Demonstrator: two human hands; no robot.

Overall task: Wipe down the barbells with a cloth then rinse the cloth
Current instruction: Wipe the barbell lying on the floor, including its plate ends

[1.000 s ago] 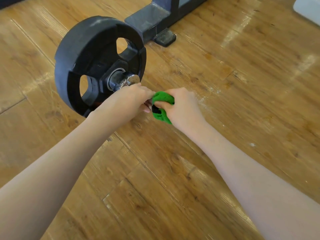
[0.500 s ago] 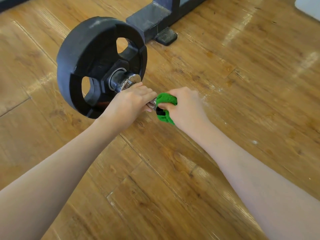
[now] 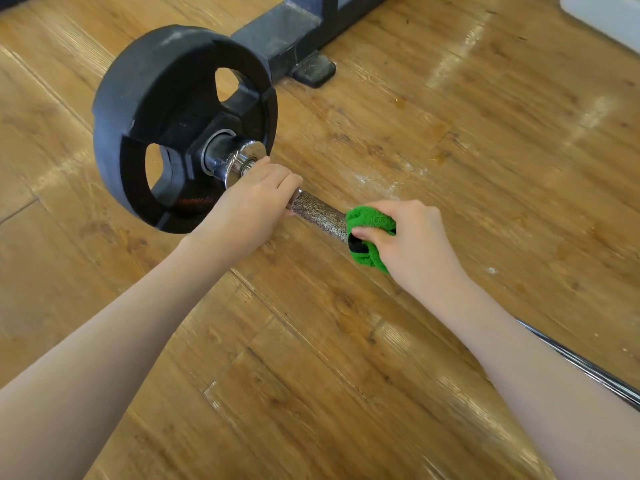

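Observation:
A barbell lies across the wooden floor, its black weight plate standing at the upper left with a chrome collar at the hub. My left hand grips the bar right beside that collar. A stretch of knurled steel bar shows between my hands. My right hand holds a green cloth wrapped around the bar. Beyond my right forearm the smooth bar runs off toward the lower right edge.
A dark metal rack base with a rubber foot stands just behind the plate. A white object sits at the top right corner. Wooden floor spreads on all sides.
My right hand has slid the green cloth along the bar away from my left hand, baring a length of knurled steel between them. The left hand has kept its grip by the collar.

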